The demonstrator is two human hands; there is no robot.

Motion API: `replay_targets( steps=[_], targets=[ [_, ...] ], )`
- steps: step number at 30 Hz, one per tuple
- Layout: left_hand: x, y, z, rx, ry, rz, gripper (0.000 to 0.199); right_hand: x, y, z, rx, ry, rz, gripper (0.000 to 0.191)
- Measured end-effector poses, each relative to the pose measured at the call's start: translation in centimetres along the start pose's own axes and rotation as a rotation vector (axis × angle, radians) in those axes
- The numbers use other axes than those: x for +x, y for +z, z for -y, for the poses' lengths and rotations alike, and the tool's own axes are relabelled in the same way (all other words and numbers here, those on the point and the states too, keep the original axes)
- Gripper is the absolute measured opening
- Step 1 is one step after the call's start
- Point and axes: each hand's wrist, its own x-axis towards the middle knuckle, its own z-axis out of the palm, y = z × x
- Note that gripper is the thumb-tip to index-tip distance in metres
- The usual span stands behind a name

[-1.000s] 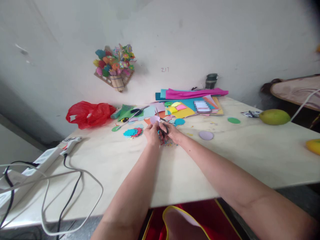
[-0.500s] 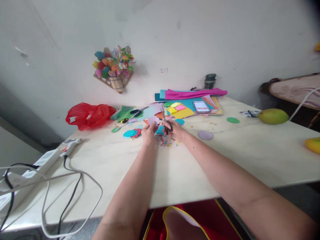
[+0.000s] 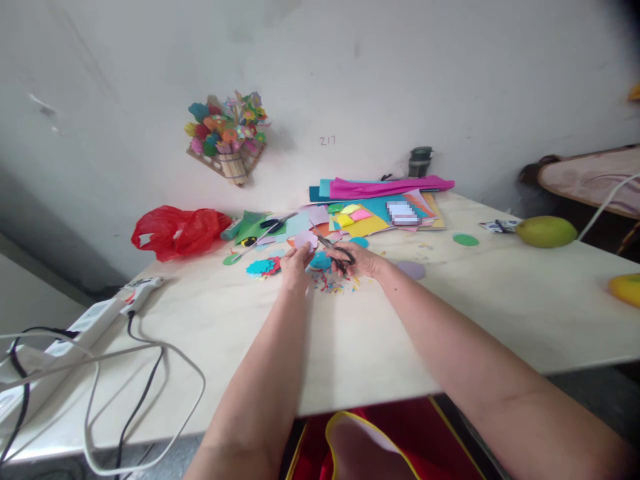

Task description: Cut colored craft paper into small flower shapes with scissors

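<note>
My left hand [image 3: 296, 259] pinches a light purple paper piece [image 3: 305, 240] with a scalloped edge. In my right hand [image 3: 361, 259] is a pair of scissors [image 3: 343, 255], fingers in the dark handles, blades pointing left toward the paper's right edge. Whether the blades touch the paper I cannot tell. Below the hands lie small coloured paper scraps [image 3: 334, 285] and a blue paper circle [image 3: 320, 261]. Left of my left hand, blue and red scalloped paper pieces [image 3: 262, 268] are stacked. Beyond my right wrist is a flat purple paper circle [image 3: 412, 269].
A red plastic bag [image 3: 180, 232], a second pair of scissors [image 3: 275, 224] and coloured sheets [image 3: 370, 227] lie toward the wall. Cables [image 3: 150, 343] and a power strip [image 3: 85, 323] occupy the left side. A green mango [image 3: 546, 231] sits at right, near a green paper circle [image 3: 465, 239].
The scissors have swung from pointing up and away to pointing left toward the purple paper. My right hand has shifted slightly right; my left hand keeps its pinch.
</note>
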Motion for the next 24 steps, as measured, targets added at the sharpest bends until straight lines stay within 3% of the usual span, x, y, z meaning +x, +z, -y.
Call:
replay_targets(
  steps=[11, 18, 24],
  targets=[
    [-0.1, 0.07, -0.04, 0.0, -0.006, -0.026, 0.021, 0.26, -0.13, -0.35, -0.035, -0.023, 0.006, 0.029],
    [-0.39, 0.17, -0.43, -0.038, -0.069, 0.06, 0.012, 0.33, 0.13, 0.22, -0.017, -0.132, -0.229, 0.027],
    [-0.2, -0.32, -0.21, -0.027, -0.098, 0.193, 0.022, 0.9, 0.24, 0.15, -0.173, -0.045, -0.432, 0.028]
  ],
)
